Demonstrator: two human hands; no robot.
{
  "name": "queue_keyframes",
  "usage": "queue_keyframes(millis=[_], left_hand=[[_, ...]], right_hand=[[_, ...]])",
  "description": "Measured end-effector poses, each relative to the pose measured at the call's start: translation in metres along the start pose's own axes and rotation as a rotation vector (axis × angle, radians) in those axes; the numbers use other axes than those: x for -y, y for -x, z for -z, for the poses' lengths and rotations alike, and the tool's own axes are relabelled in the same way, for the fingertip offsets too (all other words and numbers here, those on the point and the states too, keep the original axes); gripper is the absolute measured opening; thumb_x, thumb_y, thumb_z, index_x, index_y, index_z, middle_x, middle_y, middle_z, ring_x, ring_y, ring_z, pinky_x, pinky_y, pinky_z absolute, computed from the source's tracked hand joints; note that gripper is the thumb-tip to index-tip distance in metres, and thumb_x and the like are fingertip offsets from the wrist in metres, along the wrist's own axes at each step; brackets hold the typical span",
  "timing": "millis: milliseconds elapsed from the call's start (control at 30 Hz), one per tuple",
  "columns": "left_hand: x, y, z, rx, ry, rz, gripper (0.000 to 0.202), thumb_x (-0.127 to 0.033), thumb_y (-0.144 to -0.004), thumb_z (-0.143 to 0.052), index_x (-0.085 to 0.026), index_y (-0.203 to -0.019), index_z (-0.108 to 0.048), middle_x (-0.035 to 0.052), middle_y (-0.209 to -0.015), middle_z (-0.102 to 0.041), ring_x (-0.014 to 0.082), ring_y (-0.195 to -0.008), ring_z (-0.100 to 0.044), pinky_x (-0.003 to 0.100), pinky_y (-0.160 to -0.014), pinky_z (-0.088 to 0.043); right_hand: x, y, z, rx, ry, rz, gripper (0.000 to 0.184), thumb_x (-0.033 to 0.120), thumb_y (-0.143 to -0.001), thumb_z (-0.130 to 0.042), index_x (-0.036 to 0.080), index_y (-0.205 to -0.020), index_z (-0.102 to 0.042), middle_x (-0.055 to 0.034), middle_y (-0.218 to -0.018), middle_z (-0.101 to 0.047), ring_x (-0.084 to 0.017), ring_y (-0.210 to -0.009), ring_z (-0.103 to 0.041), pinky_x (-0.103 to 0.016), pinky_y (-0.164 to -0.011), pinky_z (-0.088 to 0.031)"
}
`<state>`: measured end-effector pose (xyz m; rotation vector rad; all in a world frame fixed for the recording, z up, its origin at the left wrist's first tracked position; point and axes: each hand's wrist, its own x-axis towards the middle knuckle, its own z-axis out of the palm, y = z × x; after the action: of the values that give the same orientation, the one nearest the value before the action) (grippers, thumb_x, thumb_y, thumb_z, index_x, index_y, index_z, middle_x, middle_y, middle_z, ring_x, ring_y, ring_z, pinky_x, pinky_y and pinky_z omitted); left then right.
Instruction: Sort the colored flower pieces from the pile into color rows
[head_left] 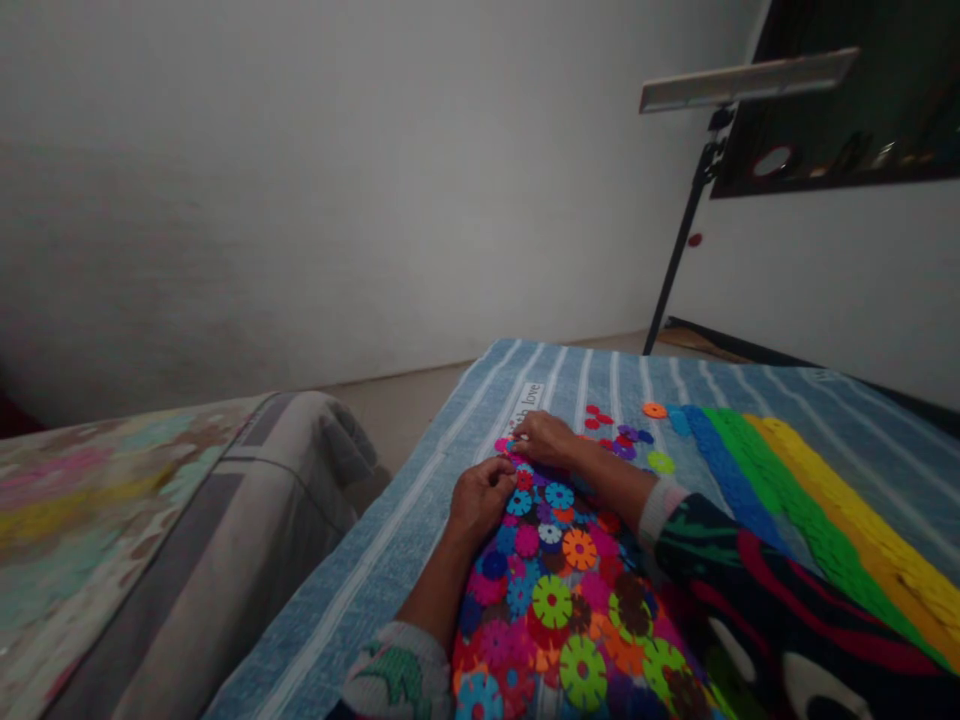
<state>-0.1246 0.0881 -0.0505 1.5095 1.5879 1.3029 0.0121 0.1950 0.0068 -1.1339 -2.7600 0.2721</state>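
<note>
A heap of notched plastic discs (551,600) in mixed colours lies on the blue striped cloth (352,575). My left hand (481,498) is at the heap's far left edge, thumb and fingers drawn together in a pinch; what is between them is too small to make out. Just beyond it, my right hand (546,440) reaches down to the heap's far tip with its fingers closed beside a few pink discs (504,445). Its fingertips are partly hidden, so I cannot tell what they hold.
Right of the heap run long bands of blue discs (724,470), green discs (780,490) and yellow discs (862,510). Small groups of red discs (596,417) and purple discs (625,440) lie nearer. A cloth-covered surface (247,540) stands left; a lamp stand (682,240) is behind.
</note>
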Motion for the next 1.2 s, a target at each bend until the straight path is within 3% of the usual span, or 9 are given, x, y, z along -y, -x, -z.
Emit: queue_keyframes(millis=[200,367,567,667,833,967,1067,1200], left_hand=[[-0.002,0.0,-0.001,0.002,0.005,-0.002,0.017,-0.034,-0.068,-0.058,-0.018,-0.068,-0.063,-0.0046,-0.055,-0.051,0.0125,-0.054,-0.047,0.024,-0.056,-0.036],[-0.005,0.001,0.001,0.005,-0.006,-0.011,0.019,-0.036,-0.069,-0.058,-0.018,-0.069,-0.064,-0.0034,-0.059,-0.054,0.0131,-0.057,-0.048,0.023,-0.056,-0.037],[-0.006,-0.003,0.003,0.012,-0.037,-0.027,0.02,-0.037,-0.069,-0.059,-0.018,-0.067,-0.062,-0.0039,-0.059,-0.052,0.0125,-0.057,-0.046,0.023,-0.057,-0.037],[-0.003,-0.004,0.003,0.013,-0.035,-0.026,0.02,-0.038,-0.069,-0.059,-0.018,-0.067,-0.062,-0.0032,-0.062,-0.055,0.0134,-0.06,-0.049,0.023,-0.059,-0.039],[-0.001,-0.005,0.004,0.001,-0.04,-0.006,0.023,-0.041,-0.067,-0.061,-0.018,-0.071,-0.065,-0.001,-0.067,-0.062,0.0159,-0.064,-0.055,0.025,-0.063,-0.042],[-0.004,-0.005,0.004,0.005,-0.045,0.028,0.025,-0.042,-0.067,-0.062,-0.018,-0.072,-0.066,-0.0015,-0.065,-0.062,0.0153,-0.061,-0.054,0.025,-0.061,-0.042],[-0.007,-0.005,0.005,-0.009,-0.047,0.034,0.026,-0.043,-0.067,-0.063,-0.017,-0.071,-0.067,-0.0007,-0.067,-0.064,0.0157,-0.062,-0.056,0.025,-0.062,-0.043],[-0.011,-0.003,0.006,-0.004,-0.034,0.012,0.025,-0.042,-0.069,-0.063,-0.017,-0.068,-0.065,-0.001,-0.065,-0.063,0.0153,-0.063,-0.057,0.024,-0.062,-0.045]], right_hand=[[0.002,-0.006,-0.011,-0.024,-0.014,-0.018,0.026,0.035,-0.087,-0.059,0.017,-0.099,-0.075,-0.0132,-0.112,-0.068,-0.025,-0.11,-0.059,-0.03,-0.087,-0.044],[0.002,-0.01,-0.015,-0.089,-0.088,-0.064,0.029,0.026,-0.081,-0.064,0.016,-0.106,-0.074,-0.0128,-0.115,-0.069,-0.023,-0.108,-0.061,-0.029,-0.087,-0.045],[-0.013,-0.008,-0.006,-0.159,-0.224,-0.167,0.021,0.016,-0.076,-0.062,0.018,-0.088,-0.079,-0.0014,-0.082,-0.076,-0.015,-0.078,-0.066,-0.02,-0.066,-0.045],[-0.045,0.008,0.011,-0.19,-0.26,-0.226,0.019,0.016,-0.076,-0.064,0.018,-0.087,-0.079,0.0007,-0.076,-0.074,-0.013,-0.07,-0.065,-0.019,-0.061,-0.043],[-0.133,0.053,0.046,-0.207,-0.201,-0.383,0.01,0.011,-0.07,-0.067,0.014,-0.071,-0.076,-0.0031,-0.068,-0.071,-0.016,-0.07,-0.064,-0.021,-0.061,-0.042],[-0.19,0.087,0.061,-0.194,-0.128,-0.5,0.008,0.015,-0.071,-0.068,0.014,-0.069,-0.076,-0.004,-0.064,-0.07,-0.016,-0.067,-0.064,-0.022,-0.06,-0.042],[-0.216,0.1,0.063,-0.173,-0.082,-0.526,0.009,0.015,-0.071,-0.068,0.017,-0.07,-0.077,-0.004,-0.072,-0.073,-0.017,-0.075,-0.066,-0.021,-0.064,-0.044],[-0.231,0.105,0.06,-0.142,-0.031,-0.517,0.01,0.013,-0.069,-0.069,0.018,-0.071,-0.077,-0.004,-0.078,-0.075,-0.019,-0.082,-0.067,-0.021,-0.07,-0.045]])
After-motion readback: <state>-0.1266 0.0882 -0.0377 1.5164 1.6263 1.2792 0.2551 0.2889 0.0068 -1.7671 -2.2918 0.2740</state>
